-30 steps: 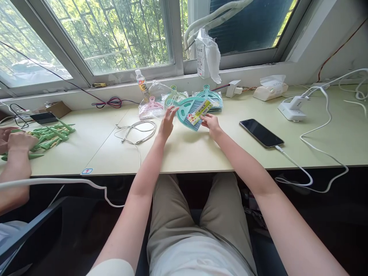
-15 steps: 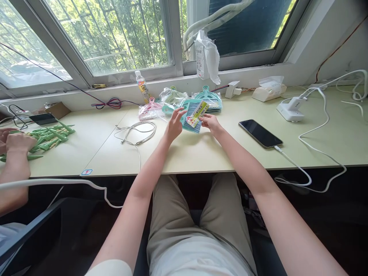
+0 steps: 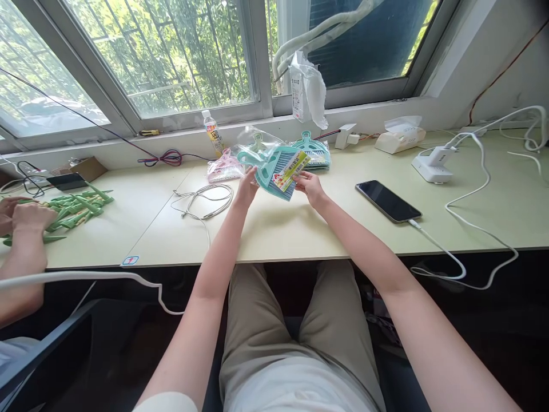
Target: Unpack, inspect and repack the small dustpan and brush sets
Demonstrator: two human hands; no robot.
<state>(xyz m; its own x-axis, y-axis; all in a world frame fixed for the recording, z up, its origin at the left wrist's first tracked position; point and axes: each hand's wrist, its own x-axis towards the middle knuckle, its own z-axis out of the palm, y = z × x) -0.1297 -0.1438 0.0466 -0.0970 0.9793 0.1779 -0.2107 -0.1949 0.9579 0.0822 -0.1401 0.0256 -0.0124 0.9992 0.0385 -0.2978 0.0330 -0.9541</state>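
Both hands hold a teal mini dustpan and brush set [image 3: 274, 169] with blue-grey bristles and a yellow-green label, raised above the table and tilted. My left hand [image 3: 246, 186] is closed around its left side, just below the handle. At the opposite edge, by the label, the fingers of my right hand [image 3: 309, 185] pinch it. Behind it lie more wrapped sets: a pink one [image 3: 225, 167], a pale green one [image 3: 259, 140] partly hidden under clear film, and another teal one [image 3: 315, 150].
A phone [image 3: 388, 200] on a charging cable and a white power adapter [image 3: 434, 165] are at right, a tissue pack [image 3: 400, 135] behind. A coiled cable [image 3: 206, 200] lies left, a bottle [image 3: 213, 133] by the window. Another person's hand [image 3: 32, 216] is among green pieces [image 3: 79, 207].
The dustpan set has turned so its handle now points left and shows. My left hand has shifted from its upper edge down and left to beside the handle; the right hand stays at the label.
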